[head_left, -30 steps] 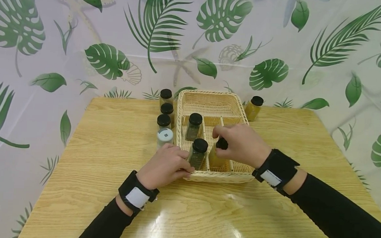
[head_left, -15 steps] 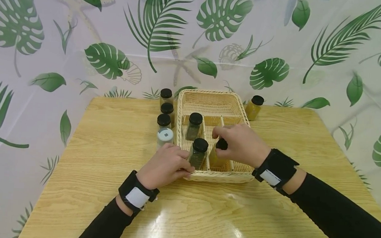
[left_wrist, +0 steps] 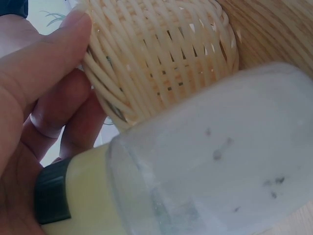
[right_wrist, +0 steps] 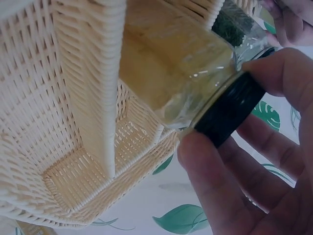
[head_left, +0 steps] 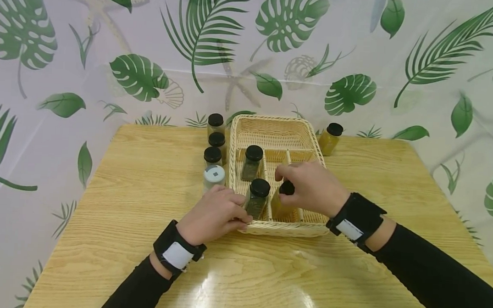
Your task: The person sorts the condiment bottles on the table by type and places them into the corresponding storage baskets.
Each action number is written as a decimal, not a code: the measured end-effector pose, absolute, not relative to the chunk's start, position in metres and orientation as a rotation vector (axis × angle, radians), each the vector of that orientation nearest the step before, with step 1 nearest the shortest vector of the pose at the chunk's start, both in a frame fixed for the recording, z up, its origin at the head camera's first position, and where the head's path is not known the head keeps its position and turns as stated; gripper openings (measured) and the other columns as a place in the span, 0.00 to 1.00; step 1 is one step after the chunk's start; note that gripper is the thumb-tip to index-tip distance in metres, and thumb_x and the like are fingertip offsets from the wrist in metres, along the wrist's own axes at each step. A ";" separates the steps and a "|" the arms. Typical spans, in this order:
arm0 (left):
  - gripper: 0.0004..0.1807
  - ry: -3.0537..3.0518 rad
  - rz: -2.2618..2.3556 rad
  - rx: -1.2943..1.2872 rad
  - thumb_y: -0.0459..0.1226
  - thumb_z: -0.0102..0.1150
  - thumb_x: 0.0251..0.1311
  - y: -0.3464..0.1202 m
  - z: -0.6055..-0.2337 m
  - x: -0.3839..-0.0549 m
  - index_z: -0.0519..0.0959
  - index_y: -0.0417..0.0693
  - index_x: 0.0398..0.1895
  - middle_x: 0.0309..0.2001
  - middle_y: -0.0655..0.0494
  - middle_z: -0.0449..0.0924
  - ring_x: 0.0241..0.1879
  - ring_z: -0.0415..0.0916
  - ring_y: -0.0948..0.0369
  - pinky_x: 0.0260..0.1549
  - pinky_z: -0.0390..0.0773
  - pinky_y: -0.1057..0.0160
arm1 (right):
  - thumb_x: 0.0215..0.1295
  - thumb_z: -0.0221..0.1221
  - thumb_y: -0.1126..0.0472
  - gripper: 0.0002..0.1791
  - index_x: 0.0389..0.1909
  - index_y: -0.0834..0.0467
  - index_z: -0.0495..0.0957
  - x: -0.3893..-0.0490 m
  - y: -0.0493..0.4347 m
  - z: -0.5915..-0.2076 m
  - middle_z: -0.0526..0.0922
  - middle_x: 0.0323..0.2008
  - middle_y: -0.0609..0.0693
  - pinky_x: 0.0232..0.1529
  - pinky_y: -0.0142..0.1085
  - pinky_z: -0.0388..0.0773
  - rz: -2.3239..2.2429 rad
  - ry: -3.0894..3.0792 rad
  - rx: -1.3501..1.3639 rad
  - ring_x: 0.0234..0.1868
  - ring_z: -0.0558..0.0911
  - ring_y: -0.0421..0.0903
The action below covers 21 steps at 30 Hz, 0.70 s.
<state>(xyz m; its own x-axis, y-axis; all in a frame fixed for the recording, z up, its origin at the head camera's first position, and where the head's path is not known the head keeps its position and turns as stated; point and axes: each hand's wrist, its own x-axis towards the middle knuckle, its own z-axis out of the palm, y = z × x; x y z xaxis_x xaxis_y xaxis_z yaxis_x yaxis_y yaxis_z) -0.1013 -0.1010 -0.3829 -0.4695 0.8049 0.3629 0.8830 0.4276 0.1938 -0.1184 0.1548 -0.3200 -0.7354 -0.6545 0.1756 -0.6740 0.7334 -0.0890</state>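
My left hand (head_left: 216,214) grips the near left corner of the wicker basket (head_left: 284,229), thumb and fingers around its rim. Right beside that hand stands a white-lidded jar (head_left: 214,178); its pale body (left_wrist: 215,156) fills much of the left wrist view. My right hand (head_left: 315,187) pinches the black lid of a jar of yellow powder (right_wrist: 171,63) between thumb and index finger. This jar stands in the basket's middle front compartment, partly hidden by the hand. In the left compartment are two black-lidded jars of dark green herbs, a front one (head_left: 256,201) and a rear one (head_left: 252,165).
Along the basket's left side, three black-lidded jars (head_left: 212,155) stand in a row behind the white-lidded one. Another yellow jar (head_left: 329,139) stands behind right, close to the basket. A leaf-patterned cloth (head_left: 152,30) hangs behind the wooden table (head_left: 138,181).
Both hands keep their places and holds. The head view has shifted very slightly; the jars and basket stay put.
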 end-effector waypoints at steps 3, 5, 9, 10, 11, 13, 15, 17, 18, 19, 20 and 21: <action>0.05 -2.466 -0.534 -1.482 0.48 0.67 0.51 -0.101 -0.383 -0.101 0.86 0.64 0.31 0.24 0.69 0.64 0.32 0.69 0.68 0.37 0.63 0.59 | 0.47 0.63 0.56 0.13 0.36 0.53 0.77 -0.118 0.154 -0.321 0.76 0.23 0.42 0.18 0.32 0.67 0.227 -2.810 1.081 0.15 0.67 0.37; 0.05 -2.462 -0.537 -1.483 0.48 0.67 0.51 -0.101 -0.383 -0.101 0.86 0.64 0.31 0.24 0.69 0.64 0.31 0.69 0.68 0.37 0.63 0.59 | 0.47 0.63 0.56 0.14 0.36 0.53 0.77 -0.118 0.154 -0.322 0.76 0.23 0.42 0.18 0.32 0.67 0.232 -2.811 1.085 0.15 0.67 0.37; 0.04 -2.453 -0.546 -1.486 0.48 0.67 0.51 -0.102 -0.383 -0.101 0.86 0.64 0.30 0.24 0.69 0.64 0.31 0.69 0.68 0.36 0.63 0.59 | 0.47 0.63 0.57 0.13 0.36 0.54 0.77 -0.117 0.154 -0.324 0.77 0.24 0.43 0.19 0.33 0.67 0.245 -2.812 1.095 0.16 0.67 0.38; 0.04 -2.452 -0.547 -1.487 0.48 0.67 0.51 -0.102 -0.383 -0.100 0.86 0.64 0.30 0.24 0.68 0.64 0.31 0.69 0.68 0.36 0.63 0.59 | 0.47 0.63 0.57 0.13 0.36 0.54 0.78 -0.117 0.155 -0.324 0.77 0.24 0.43 0.19 0.33 0.68 0.246 -2.814 1.096 0.16 0.67 0.38; 0.04 -2.451 -0.549 -1.488 0.48 0.67 0.51 -0.102 -0.383 -0.100 0.86 0.64 0.30 0.24 0.68 0.64 0.31 0.68 0.68 0.36 0.63 0.59 | 0.47 0.63 0.57 0.13 0.36 0.54 0.78 -0.117 0.155 -0.324 0.77 0.24 0.43 0.19 0.33 0.68 0.249 -2.815 1.097 0.16 0.67 0.38; 0.04 -2.449 -0.549 -1.487 0.48 0.67 0.51 -0.101 -0.383 -0.101 0.86 0.65 0.30 0.24 0.69 0.64 0.31 0.69 0.69 0.36 0.63 0.59 | 0.47 0.63 0.57 0.13 0.36 0.54 0.78 -0.117 0.155 -0.324 0.77 0.25 0.43 0.20 0.33 0.68 0.253 -2.814 1.095 0.17 0.68 0.38; 0.04 -2.449 -0.545 -1.486 0.48 0.67 0.51 -0.101 -0.383 -0.101 0.86 0.65 0.30 0.24 0.69 0.64 0.31 0.68 0.69 0.36 0.63 0.60 | 0.48 0.63 0.56 0.13 0.36 0.54 0.78 -0.117 0.155 -0.324 0.77 0.25 0.43 0.20 0.33 0.68 0.257 -2.812 1.092 0.17 0.68 0.38; 0.04 -2.449 -0.542 -1.486 0.48 0.67 0.51 -0.101 -0.383 -0.101 0.86 0.65 0.30 0.24 0.69 0.64 0.30 0.68 0.69 0.36 0.62 0.60 | 0.49 0.64 0.56 0.13 0.36 0.54 0.78 -0.117 0.155 -0.324 0.78 0.25 0.43 0.20 0.33 0.68 0.260 -2.810 1.090 0.17 0.68 0.38; 0.04 -2.449 -0.541 -1.487 0.48 0.67 0.51 -0.101 -0.383 -0.101 0.86 0.65 0.30 0.24 0.69 0.64 0.30 0.68 0.69 0.36 0.62 0.60 | 0.49 0.64 0.55 0.13 0.36 0.54 0.78 -0.117 0.155 -0.325 0.77 0.24 0.43 0.20 0.33 0.68 0.259 -2.811 1.089 0.17 0.68 0.38; 0.04 -2.449 -0.541 -1.487 0.48 0.67 0.51 -0.101 -0.383 -0.102 0.86 0.65 0.30 0.24 0.69 0.63 0.30 0.68 0.69 0.36 0.62 0.60 | 0.50 0.64 0.54 0.12 0.36 0.53 0.78 -0.117 0.156 -0.325 0.77 0.24 0.43 0.19 0.33 0.68 0.257 -2.813 1.088 0.17 0.68 0.38; 0.04 -2.450 -0.543 -1.488 0.48 0.67 0.51 -0.101 -0.383 -0.102 0.86 0.65 0.30 0.24 0.69 0.64 0.30 0.68 0.69 0.36 0.62 0.60 | 0.50 0.64 0.53 0.13 0.36 0.53 0.78 -0.117 0.156 -0.325 0.77 0.24 0.43 0.19 0.33 0.68 0.256 -2.818 1.085 0.17 0.68 0.37; 0.04 -2.449 -0.546 -1.490 0.48 0.67 0.51 -0.101 -0.383 -0.102 0.86 0.64 0.30 0.24 0.68 0.64 0.30 0.68 0.68 0.36 0.62 0.59 | 0.51 0.64 0.52 0.13 0.36 0.53 0.78 -0.117 0.157 -0.326 0.77 0.24 0.42 0.20 0.33 0.68 0.254 -2.822 1.082 0.18 0.68 0.37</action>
